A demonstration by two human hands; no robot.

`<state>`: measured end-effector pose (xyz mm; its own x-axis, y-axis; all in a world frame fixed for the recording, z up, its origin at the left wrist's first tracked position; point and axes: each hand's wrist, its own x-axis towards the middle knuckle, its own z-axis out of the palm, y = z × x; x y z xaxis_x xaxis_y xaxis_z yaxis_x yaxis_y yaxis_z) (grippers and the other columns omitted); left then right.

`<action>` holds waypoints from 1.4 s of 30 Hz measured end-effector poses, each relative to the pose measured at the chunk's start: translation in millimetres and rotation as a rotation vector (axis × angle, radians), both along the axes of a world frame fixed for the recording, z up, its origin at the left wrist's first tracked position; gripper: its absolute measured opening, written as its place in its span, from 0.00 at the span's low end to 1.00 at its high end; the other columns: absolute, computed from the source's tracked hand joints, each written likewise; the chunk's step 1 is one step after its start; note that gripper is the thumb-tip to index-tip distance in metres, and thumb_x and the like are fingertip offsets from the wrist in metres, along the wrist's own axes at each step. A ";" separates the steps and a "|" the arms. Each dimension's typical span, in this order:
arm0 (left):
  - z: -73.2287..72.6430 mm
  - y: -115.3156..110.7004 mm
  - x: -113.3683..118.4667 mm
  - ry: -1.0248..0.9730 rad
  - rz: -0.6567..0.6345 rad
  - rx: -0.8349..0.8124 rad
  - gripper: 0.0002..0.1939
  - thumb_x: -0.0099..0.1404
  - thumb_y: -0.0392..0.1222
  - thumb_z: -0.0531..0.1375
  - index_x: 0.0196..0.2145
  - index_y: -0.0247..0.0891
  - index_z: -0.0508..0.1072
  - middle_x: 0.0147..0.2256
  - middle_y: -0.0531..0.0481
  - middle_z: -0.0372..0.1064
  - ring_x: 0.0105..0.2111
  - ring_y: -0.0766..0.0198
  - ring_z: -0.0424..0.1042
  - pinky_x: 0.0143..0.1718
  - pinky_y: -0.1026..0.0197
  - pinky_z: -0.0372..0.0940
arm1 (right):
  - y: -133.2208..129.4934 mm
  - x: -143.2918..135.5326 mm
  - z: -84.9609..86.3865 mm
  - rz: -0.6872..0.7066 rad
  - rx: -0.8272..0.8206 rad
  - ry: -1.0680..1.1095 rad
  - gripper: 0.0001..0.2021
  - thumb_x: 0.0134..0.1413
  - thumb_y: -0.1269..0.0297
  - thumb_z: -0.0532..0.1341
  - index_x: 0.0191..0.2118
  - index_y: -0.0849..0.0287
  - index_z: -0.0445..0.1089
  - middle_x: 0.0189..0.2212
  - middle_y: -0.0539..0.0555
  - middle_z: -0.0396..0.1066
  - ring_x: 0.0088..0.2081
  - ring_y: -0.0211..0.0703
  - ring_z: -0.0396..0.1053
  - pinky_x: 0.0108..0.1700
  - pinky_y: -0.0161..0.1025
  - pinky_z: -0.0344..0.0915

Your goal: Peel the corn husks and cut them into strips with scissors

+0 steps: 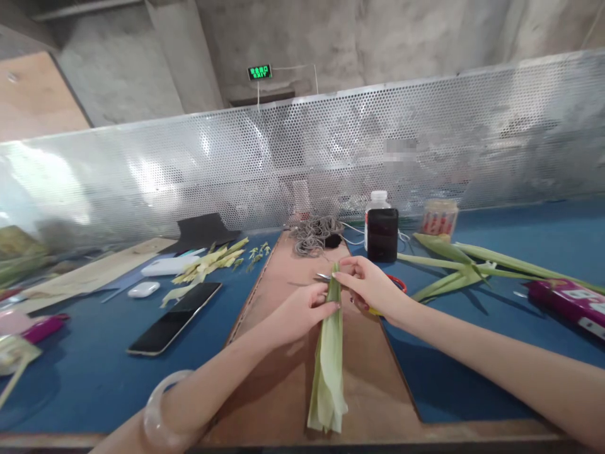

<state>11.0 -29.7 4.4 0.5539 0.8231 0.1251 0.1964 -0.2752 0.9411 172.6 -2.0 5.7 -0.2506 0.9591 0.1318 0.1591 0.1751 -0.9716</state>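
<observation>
A folded bundle of pale green corn husk [331, 353] stands out lengthwise over a brown board, its wide end toward me. My left hand [307, 309] closes its thumb and fingers around the upper part of the bundle. At the narrow top end, my right hand [363, 280] pinches the husk between thumb and fingers. Scissors show in part: a blade tip [322, 276] left of the husk and a red handle loop [397, 283] behind my right hand. Whether that hand also touches the scissors I cannot tell.
The brown cardboard [373, 384] lies on a blue table with a tangle of grey cord [309, 236] at its far end. A black phone [176, 318] and husk scraps [215, 260] lie left. Right are a black device [382, 234], a jar [439, 219], long husks [449, 277] and a purple packet [570, 307].
</observation>
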 end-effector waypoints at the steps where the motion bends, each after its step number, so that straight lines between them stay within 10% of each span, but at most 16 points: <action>1: 0.4 -0.3 0.1 -0.002 0.002 -0.010 0.14 0.59 0.38 0.53 0.44 0.34 0.67 0.38 0.46 0.70 0.39 0.59 0.68 0.40 0.59 0.60 | 0.0 0.3 1.0 0.013 -0.014 -0.010 0.17 0.48 0.56 0.58 0.42 0.59 0.58 0.14 0.41 0.58 0.10 0.27 0.52 0.10 0.25 0.48; 9: -1.8 2.9 1.4 -0.070 0.053 -0.059 0.15 0.58 0.41 0.56 0.43 0.34 0.65 0.40 0.43 0.69 0.39 0.58 0.69 0.41 0.57 0.61 | -0.3 -0.2 0.6 0.152 0.060 -0.055 0.10 0.48 0.58 0.58 0.28 0.61 0.63 0.15 0.44 0.58 0.14 0.26 0.52 0.14 0.26 0.49; 15: 1.2 -4.9 0.0 -0.133 -0.038 -0.344 0.11 0.60 0.45 0.54 0.37 0.35 0.64 0.29 0.45 0.72 0.31 0.58 0.72 0.37 0.53 0.64 | -4.2 -1.2 8.5 0.089 0.078 0.073 0.08 0.49 0.60 0.58 0.32 0.60 0.64 0.18 0.45 0.60 0.14 0.27 0.54 0.15 0.28 0.54; 32: -4.6 0.4 -2.7 -0.323 -0.057 -0.454 0.10 0.60 0.45 0.53 0.32 0.34 0.63 0.22 0.51 0.65 0.19 0.63 0.69 0.26 0.57 0.66 | -1.1 -2.5 10.1 0.247 0.137 0.209 0.05 0.50 0.63 0.57 0.31 0.59 0.61 0.20 0.46 0.64 0.19 0.33 0.64 0.25 0.33 0.64; 42: -2.6 7.2 -9.7 -0.321 0.120 -0.394 0.12 0.59 0.46 0.54 0.35 0.34 0.65 0.26 0.46 0.70 0.20 0.67 0.68 0.22 0.64 0.63 | 25.7 33.9 20.5 0.082 0.295 -0.416 0.16 0.48 0.50 0.56 0.27 0.61 0.64 0.20 0.48 0.62 0.22 0.33 0.58 0.23 0.31 0.56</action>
<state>1.3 -22.5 1.8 0.4373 0.8974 -0.0589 -0.1105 0.1186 0.9868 206.4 23.8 26.2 -0.4119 0.8713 0.2669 0.4963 0.4601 -0.7362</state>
